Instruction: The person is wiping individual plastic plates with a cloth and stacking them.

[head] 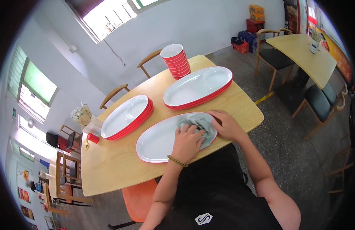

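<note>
A white oval plate with a red rim lies on the wooden table before me, near its front edge. My left hand, with a beaded bracelet at the wrist, presses a crumpled grey-green cloth onto the right part of the plate. Its fingers are spread and bent over the cloth. At the plate's right end, my right hand grips the rim, its fingertips by the cloth. The cloth hides that end of the plate's inner surface.
Behind the plate stand two stacks of oval divided plates, one left and one right. A tall stack of red-and-white bowls rises farther back. At the left edge are a holder of wrapped chopsticks and a red cylinder. An orange chair sits below.
</note>
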